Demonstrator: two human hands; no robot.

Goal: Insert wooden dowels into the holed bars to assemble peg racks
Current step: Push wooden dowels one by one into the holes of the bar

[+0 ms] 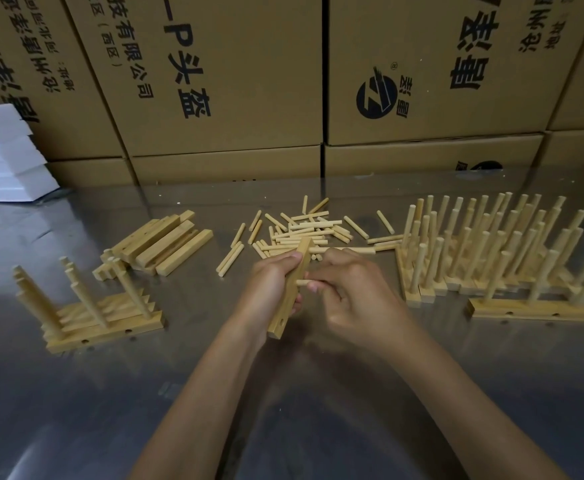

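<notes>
Peg going into the bar

My left hand (272, 285) grips the bar (292, 289) upright; at its 3 o'clock my right hand (349, 289) pinches a peg (302, 282) against the bar's side.

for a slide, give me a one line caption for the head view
Left hand holds a holed bar while the right hand pushes a dowel into it.

Sideways black print "有限公司" and "P头盔" on stacked cardboard boxes (214, 81).
</notes>
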